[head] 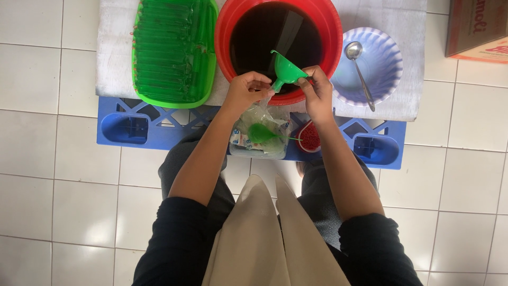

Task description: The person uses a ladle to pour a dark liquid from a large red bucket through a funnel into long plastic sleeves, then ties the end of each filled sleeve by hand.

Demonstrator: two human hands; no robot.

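My right hand point(318, 94) holds a green funnel point(286, 69) tilted over the near rim of a red bucket point(333, 32) filled with dark liquid. My left hand point(244, 91) pinches a thin clear plastic tube bag point(264, 98) at the funnel's spout. Below the hands sits a clear container point(248, 143) with plastic bags and a second green scoop-like piece point(259, 132). A small tub of red rubber bands point(309, 139) lies beside it.
A green tray point(174, 50) packed with filled tube bags stands left of the bucket. A pale bowl point(386, 63) with a metal spoon point(360, 71) is on the right. Everything rests on a cloth-covered blue crate point(132, 130) over white floor tiles. A cardboard box point(479, 29) is at top right.
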